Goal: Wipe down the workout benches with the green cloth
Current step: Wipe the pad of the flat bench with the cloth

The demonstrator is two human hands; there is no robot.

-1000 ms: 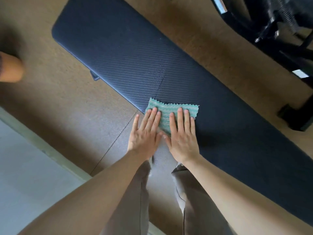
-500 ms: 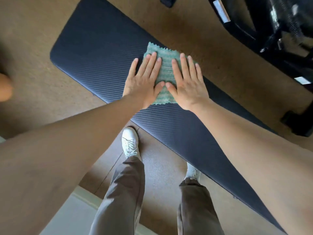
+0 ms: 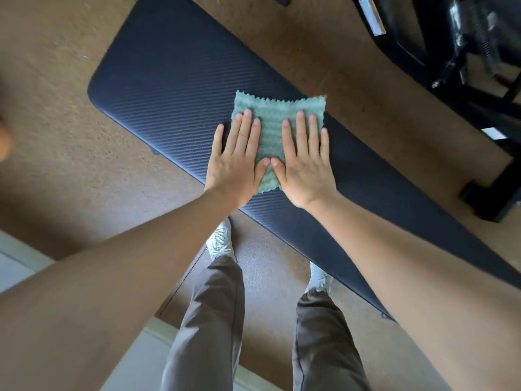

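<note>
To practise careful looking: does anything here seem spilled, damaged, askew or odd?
Nothing stands out. The green cloth lies flat on the bench pad under the left hand and right hand, and the pad shows no tear or spill.

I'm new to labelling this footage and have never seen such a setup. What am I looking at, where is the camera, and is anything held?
There is no machine: a person wears a wide-angle camera on the head, looking down at their own arms, so this is that head view. The left hand and right hand lie flat side by side, fingers straight, pressing a green cloth onto a dark padded bench. Nothing is gripped; the cloth is only pinned under the hands. Below are the person's grey trousers and white shoes on a brown floor. Black gym equipment stands at upper right.
</note>
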